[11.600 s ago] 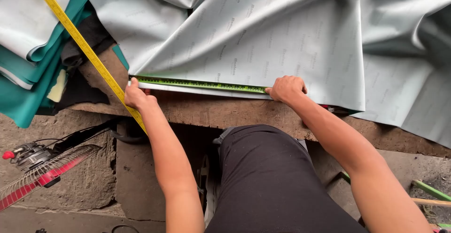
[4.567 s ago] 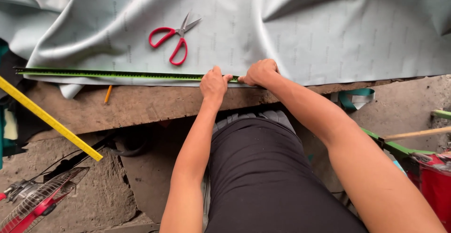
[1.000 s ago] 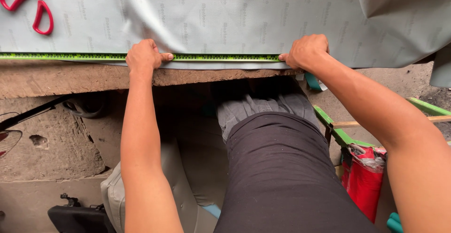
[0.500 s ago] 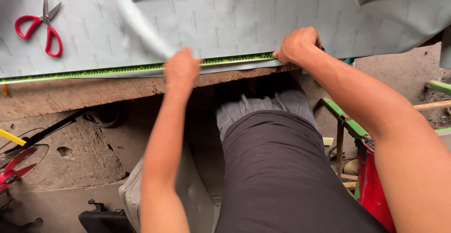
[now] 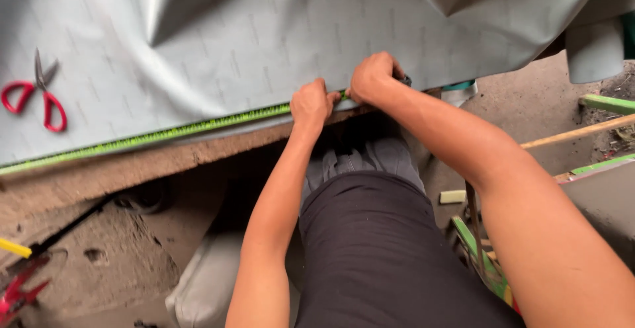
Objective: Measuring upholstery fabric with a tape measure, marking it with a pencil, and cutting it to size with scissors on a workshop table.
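With both hands, our left hand (image 5: 316,103) and right hand (image 5: 372,77), fingers pinch the soft, limp grey fabric (image 5: 264,43) at its near edge along the green ruler (image 5: 198,126).

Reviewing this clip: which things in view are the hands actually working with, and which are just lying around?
In use:
- left hand and right hand, close together, pressing on the green measuring tape
- grey sheet under the tape, along its near edge

Lying about:
- red scissors on the sheet, untouched
- green-painted wooden sticks at right
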